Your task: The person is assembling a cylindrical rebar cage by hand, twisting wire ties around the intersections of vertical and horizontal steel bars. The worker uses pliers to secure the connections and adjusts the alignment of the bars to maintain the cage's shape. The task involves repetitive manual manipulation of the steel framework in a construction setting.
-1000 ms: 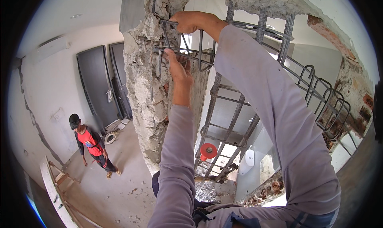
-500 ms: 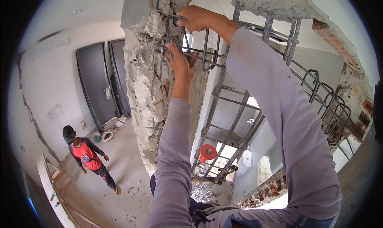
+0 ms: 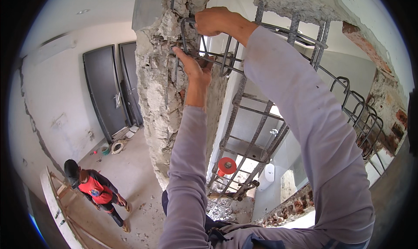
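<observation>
My right hand [image 3: 216,21] is closed on the upper part of a bent steel stirrup [image 3: 183,37], beside a broken concrete column [image 3: 152,70]. Just below, my left hand [image 3: 194,70] grips a horizontal rebar [image 3: 230,68], its thumb stretched along the bar's end against the column. The fingers of that hand are partly hidden behind the steel. More stirrups hang on the bars right of my hands, one of them a narrow loop [image 3: 225,57].
Vertical reinforcement [image 3: 235,114] stands below, with an orange-red round object [image 3: 227,166] near it. Bent stirrups [image 3: 363,114] line the bars at right. A person in red and black [image 3: 98,190] stands on the floor at lower left, by a wooden frame [image 3: 65,205]. Grey doors [image 3: 104,90] are behind.
My left thumb has stretched left toward the bar's end. My right hand has shifted slightly right, fingers curled tighter. The person below has come nearer, head bent down.
</observation>
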